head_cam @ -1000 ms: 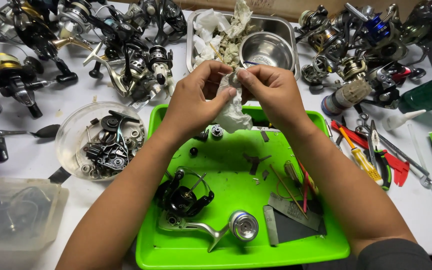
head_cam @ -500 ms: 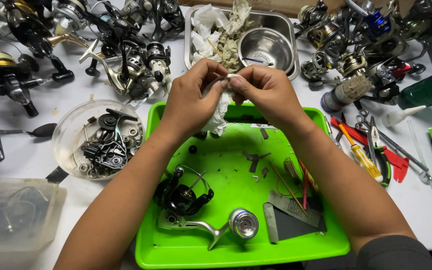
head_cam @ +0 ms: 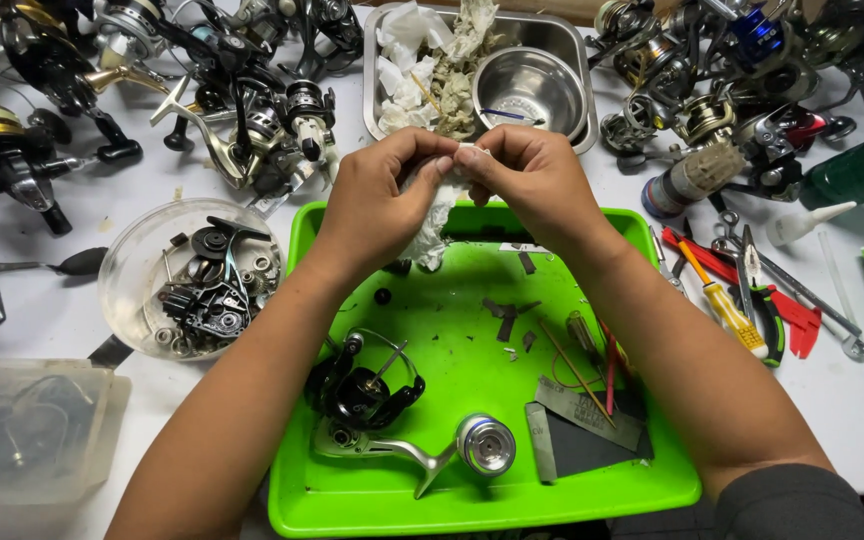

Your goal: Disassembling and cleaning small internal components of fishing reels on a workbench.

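Wiping calls for a firm pinch and small rubbing turns, so the tissue should stay wrapped tight round whatever small part sits inside it; the part itself is hidden, and I cannot tell what it is. Both hands meet over the far edge of the green tray, just in front of the steel pan. The left hand has its fingers curled nearly closed, thumb and fingertips pinching the upper end of the tissue, whose loose tail hangs down toward the tray. The right hand is likewise almost closed, its fingertips pressed to the same wad from the other side, touching the left hand's fingertips. Working over the tray seems wise: anything dropped would land in it, not on the crowded table. A stripped reel and a handle with a metal knob lie in the tray near the forearms, untouched. A clear bowl of small parts stands left of the tray. Screwdrivers and pliers lie to the right.
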